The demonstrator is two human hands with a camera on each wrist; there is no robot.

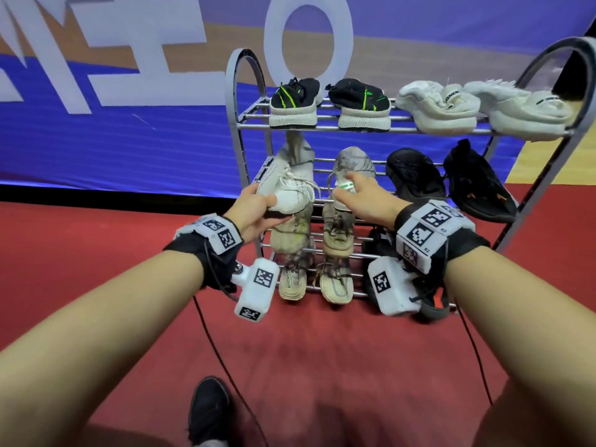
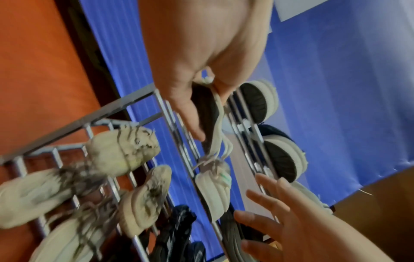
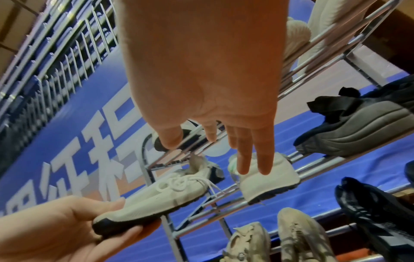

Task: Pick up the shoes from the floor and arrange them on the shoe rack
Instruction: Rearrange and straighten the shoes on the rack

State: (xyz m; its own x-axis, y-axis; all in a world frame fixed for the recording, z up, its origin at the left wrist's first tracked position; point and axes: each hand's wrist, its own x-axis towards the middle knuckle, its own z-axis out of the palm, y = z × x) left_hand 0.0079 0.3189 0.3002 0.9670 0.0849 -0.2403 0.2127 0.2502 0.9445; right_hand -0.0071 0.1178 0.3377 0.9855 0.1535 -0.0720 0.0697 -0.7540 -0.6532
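Item, nearest: red floor (image 1: pixel 322 366) in front of the rack, bearing only a trailing cable and a dark shoe (image 1: pixel 209 408) at the bottom edge of the head view, possibly on the person's own foot; no loose shoes show there, so the picking up appears nearly finished. Item: left hand (image 1: pixel 254 211), thumb on top and fingers curled beneath the toe of a white knit sneaker (image 1: pixel 287 185), gripping it firmly; the shoe sits at the left end of the middle shelf, heel in over the bars, toe held out in front and not yet let go. Item: right hand (image 1: pixel 367 201), fingers straight and spread, holding nothing, fingertips (image 3: pixel 253 159) on or just over the toe of the matching sneaker (image 1: pixel 351 175), already lying on the middle shelf just right of the first. Item: shoe rack (image 1: pixel 245 175), three shelves of metal bars; bottom shelf carries beige laced pairs (image 1: pixel 309 253) and a dark pair partly hidden behind the right wrist; middle shelf also a black pair (image 1: pixel 448 182); top shelf a black-and-green pair (image 1: pixel 329 101) and a white fluffy pair (image 1: pixel 480 108). Remaining, as judged: seat and release the held sneaker, square the pair
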